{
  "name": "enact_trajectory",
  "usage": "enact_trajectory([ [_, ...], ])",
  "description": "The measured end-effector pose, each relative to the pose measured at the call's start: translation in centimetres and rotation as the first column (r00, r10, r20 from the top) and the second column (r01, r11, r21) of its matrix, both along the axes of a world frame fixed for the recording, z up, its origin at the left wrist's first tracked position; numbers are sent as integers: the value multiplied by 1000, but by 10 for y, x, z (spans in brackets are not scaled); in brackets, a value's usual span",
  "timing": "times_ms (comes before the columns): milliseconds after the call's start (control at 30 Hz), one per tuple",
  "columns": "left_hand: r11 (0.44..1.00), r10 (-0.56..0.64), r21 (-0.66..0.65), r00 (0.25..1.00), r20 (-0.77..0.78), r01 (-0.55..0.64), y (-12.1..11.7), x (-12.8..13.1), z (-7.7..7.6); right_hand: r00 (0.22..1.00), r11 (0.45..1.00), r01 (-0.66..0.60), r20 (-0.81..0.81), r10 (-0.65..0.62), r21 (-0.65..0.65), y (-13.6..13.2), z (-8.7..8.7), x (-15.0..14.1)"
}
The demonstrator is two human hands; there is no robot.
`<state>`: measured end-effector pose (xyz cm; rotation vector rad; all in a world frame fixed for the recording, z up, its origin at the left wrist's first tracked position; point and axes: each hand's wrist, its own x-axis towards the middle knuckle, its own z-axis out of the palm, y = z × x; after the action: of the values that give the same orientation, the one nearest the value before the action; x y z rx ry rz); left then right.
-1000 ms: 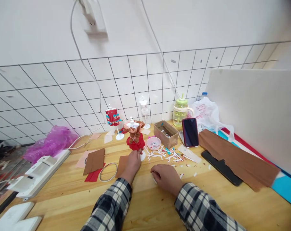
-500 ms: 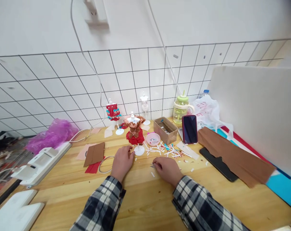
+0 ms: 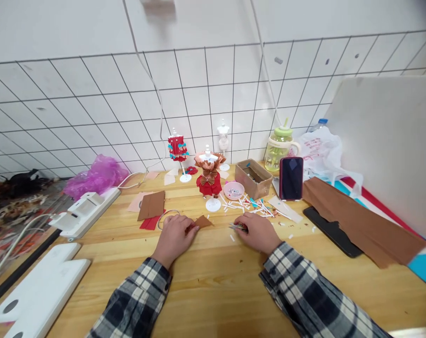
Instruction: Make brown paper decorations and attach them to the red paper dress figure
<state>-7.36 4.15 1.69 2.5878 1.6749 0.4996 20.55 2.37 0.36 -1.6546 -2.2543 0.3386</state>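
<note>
My left hand (image 3: 174, 238) is closed on the edge of a brown paper piece (image 3: 204, 221), just above the wooden table. My right hand (image 3: 259, 232) is curled around what look like small scissors (image 3: 237, 227), metal tips pointing left; the palm hides their rest. Beyond both hands stands a small white mannequin (image 3: 213, 205) dressed in a red skirt and a brown pleated paper top with a bow. Behind it are a second mannequin (image 3: 178, 148) in red with blue bows and a bare white one (image 3: 223, 137).
Brown and red paper sheets (image 3: 152, 206) and a wire ring lie left. Paper strips (image 3: 246, 204), a pink dish (image 3: 234, 190), a cardboard box (image 3: 254, 180), a phone (image 3: 291, 178) and a green-lidded bottle (image 3: 279, 150) stand right. A power strip (image 3: 89, 213) lies far left.
My left hand has let go of the dressed mannequin's stand, come back towards me and taken hold of the brown paper. The scissor tips now show at my right hand.
</note>
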Motion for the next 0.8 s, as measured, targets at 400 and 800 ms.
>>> enact_trajectory([
  [400, 994, 88, -86, 973, 212, -71, 6, -11, -3, 993, 996, 15, 113, -25, 89, 3, -7, 10],
  [800, 967, 175, -221, 960, 218, -126, 16, -44, -16, 960, 935, -280, 76, 270, 219, -38, -2, -61],
])
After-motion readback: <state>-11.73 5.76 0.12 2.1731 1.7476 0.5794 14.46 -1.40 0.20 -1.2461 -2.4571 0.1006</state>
